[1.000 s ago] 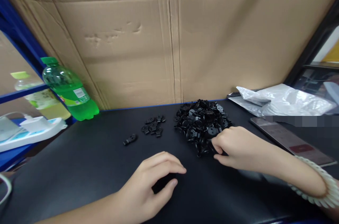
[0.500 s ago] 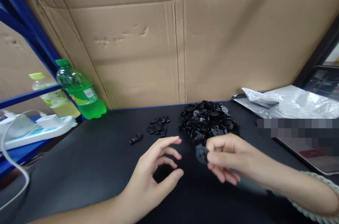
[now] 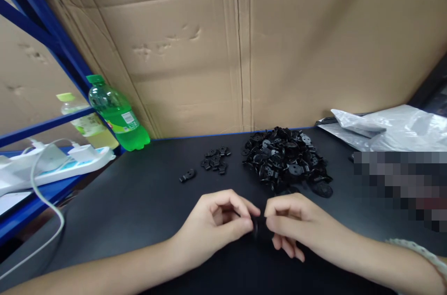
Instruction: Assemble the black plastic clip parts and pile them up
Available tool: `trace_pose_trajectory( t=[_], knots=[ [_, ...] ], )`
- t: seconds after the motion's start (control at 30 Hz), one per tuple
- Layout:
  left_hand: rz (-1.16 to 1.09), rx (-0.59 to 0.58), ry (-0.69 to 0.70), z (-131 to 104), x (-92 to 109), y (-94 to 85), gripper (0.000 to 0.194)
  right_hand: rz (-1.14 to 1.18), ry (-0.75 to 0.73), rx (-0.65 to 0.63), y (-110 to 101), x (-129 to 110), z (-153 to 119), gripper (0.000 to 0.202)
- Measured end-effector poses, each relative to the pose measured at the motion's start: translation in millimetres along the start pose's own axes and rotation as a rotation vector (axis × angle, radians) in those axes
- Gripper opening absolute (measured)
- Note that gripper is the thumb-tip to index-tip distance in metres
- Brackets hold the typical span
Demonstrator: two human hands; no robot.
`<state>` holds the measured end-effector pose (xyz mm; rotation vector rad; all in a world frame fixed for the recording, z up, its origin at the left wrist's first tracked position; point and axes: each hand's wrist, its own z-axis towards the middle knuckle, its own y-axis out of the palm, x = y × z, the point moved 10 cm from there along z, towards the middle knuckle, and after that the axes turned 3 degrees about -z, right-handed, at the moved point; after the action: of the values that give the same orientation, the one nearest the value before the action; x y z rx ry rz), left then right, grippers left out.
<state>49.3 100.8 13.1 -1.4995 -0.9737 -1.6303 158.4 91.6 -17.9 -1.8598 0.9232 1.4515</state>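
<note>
My left hand (image 3: 221,225) is closed in a pinch on a small black plastic piece (image 3: 255,229), seen nearly edge-on and blurred. Just to its right, my right hand (image 3: 296,225) has thumb and forefinger pressed together, with the other fingers curled below. Whether anything is between its fingertips I cannot make out. Beyond the right hand lies a heap of black round plastic pieces with holes and tabs (image 3: 282,157). A smaller cluster of similar pieces (image 3: 214,161) sits farther left, and a single piece (image 3: 187,175) lies apart from it.
A black tabletop (image 3: 139,211) ends at a cardboard wall (image 3: 188,53). On the left are a green soda bottle (image 3: 120,120), a paler bottle (image 3: 87,123), a white power strip (image 3: 91,164) and a blue frame (image 3: 52,39). Plastic bags (image 3: 401,125) lie at the right.
My right hand has brought a black piece from beside the heap toward my left hand. My left fingers have closed from an open curve into a pinch on it. The view has shifted slightly.
</note>
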Motion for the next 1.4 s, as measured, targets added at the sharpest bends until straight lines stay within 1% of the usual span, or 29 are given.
trace_pose_trajectory(
  t=[0.07,0.2,0.27,0.37,0.5,0.57,0.63,0.7,0.8,0.9,1.07,1.23,1.4],
  knots=[
    [-0.040,-0.036,-0.071,-0.1,-7.5,4.2,0.014,-0.012,0.005,0.027,-0.9,1.1,0.4,0.022],
    [0.002,-0.032,-0.204,-2.9,-18.2,7.6,0.025,0.027,0.031,0.061,-2.0,5.2,2.5,0.028],
    [0.034,-0.020,-0.200,-3.3,-16.4,8.6,0.027,0.009,0.014,0.077,-3.2,4.7,3.6,0.030],
    [0.024,-0.050,-0.146,-3.3,-11.0,13.8,0.029,-0.073,0.001,0.112,-6.0,4.2,3.0,0.028],
    [-0.032,-0.102,-0.181,-4.6,-18.1,19.3,0.040,-0.192,-0.011,0.159,-9.9,2.0,0.6,0.026],
    [-0.036,-0.071,-0.227,-4.9,-24.8,15.8,0.039,-0.213,-0.029,0.168,-11.2,0.2,0.9,0.026],
    [-0.030,-0.008,-0.269,-5.2,-30.4,9.0,0.029,-0.189,-0.038,0.152,-10.5,0.2,2.5,0.027],
    [-0.035,0.035,-0.287,-5.4,-32.6,4.4,0.022,-0.127,-0.071,0.110,-7.1,-1.7,4.1,0.034],
    [-0.109,0.089,-0.280,-5.5,-31.0,-0.5,0.026,-0.012,-0.149,0.052,-1.8,-8.9,3.6,0.042],
    [-0.188,0.144,-0.295,-7.2,-31.1,-3.9,0.030,0.029,-0.168,0.056,-1.0,-11.8,1.9,0.037],
    [-0.217,0.189,-0.330,-9.5,-33.1,-4.8,0.034,-0.012,-0.129,0.100,-1.8,-8.9,2.7,0.030],
    [-0.221,0.191,-0.314,-8.2,-31.5,-3.7,0.033,-0.050,-0.096,0.121,-2.6,-4.7,3.9,0.027],
    [-0.231,0.187,-0.298,-8.3,-30.9,-1.5,0.031,-0.078,-0.096,0.127,-0.9,-3.3,3.4,0.025]
  ],
)
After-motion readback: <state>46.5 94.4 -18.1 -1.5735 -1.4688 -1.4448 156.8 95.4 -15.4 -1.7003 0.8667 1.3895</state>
